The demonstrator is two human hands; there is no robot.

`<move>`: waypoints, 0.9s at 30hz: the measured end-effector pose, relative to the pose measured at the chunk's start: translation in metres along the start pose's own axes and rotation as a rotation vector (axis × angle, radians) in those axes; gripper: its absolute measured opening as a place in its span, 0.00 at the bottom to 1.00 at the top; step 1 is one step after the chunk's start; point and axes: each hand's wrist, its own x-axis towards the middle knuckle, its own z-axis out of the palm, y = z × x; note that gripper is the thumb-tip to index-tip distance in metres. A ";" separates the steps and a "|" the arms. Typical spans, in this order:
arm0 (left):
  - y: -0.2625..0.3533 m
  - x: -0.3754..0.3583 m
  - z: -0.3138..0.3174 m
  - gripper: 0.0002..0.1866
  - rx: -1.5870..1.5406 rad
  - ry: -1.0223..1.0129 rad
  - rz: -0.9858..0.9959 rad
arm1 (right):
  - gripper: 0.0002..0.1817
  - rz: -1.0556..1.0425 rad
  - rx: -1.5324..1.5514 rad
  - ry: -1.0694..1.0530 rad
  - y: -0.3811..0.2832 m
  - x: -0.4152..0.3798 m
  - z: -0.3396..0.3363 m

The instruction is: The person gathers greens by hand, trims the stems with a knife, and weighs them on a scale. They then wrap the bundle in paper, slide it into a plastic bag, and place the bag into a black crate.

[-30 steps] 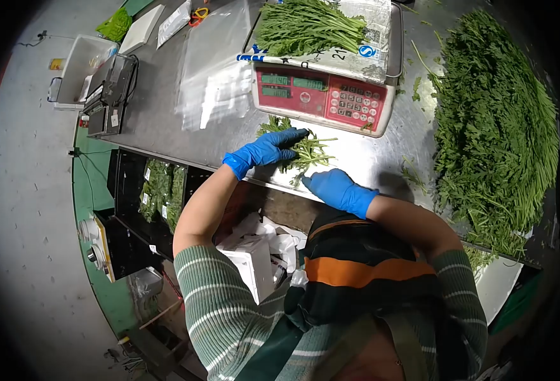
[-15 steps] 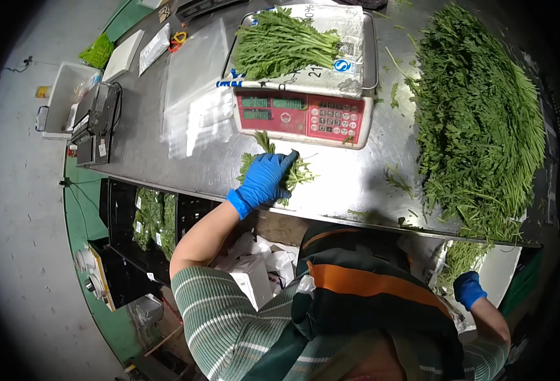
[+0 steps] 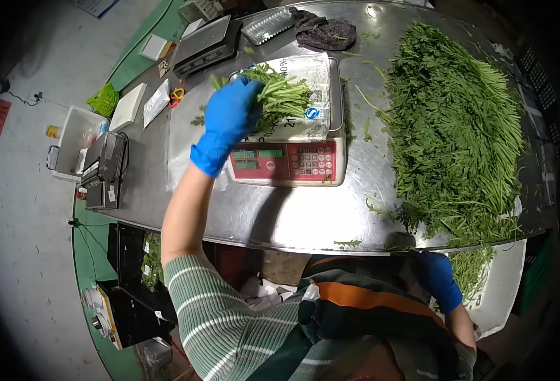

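Observation:
My left hand, in a blue glove, is over the left part of a leafy green bunch on the scale. Its fingers are curled around some leafy greens, with leaf tips showing to the left of the hand. The bunch lies on a printed white bag covering the pan of a red and white digital scale. My right hand, also blue-gloved, hangs below the table edge beside a white bin with green trimmings in it. The right fingers are dark and partly hidden.
A large pile of leafy greens covers the right side of the metal table. Clear plastic bags lie left of the scale. A second scale and a dark bundle stand at the back. Black crates stand below left.
My left hand has lifted from the table front up to the scale, and the loose greens under it are gone from there. My right hand has moved left. The view has shifted.

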 end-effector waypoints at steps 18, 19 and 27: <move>0.082 -0.262 0.077 0.22 -0.608 -0.749 -0.453 | 0.08 0.075 -0.090 0.559 0.050 0.009 -0.104; 0.093 -0.254 0.062 0.20 -0.608 -0.901 -0.288 | 0.09 0.021 -0.031 0.735 0.062 0.018 -0.120; 0.177 -0.120 0.004 0.24 -0.246 -0.703 -0.042 | 0.20 0.132 -0.651 0.887 0.206 0.119 -0.198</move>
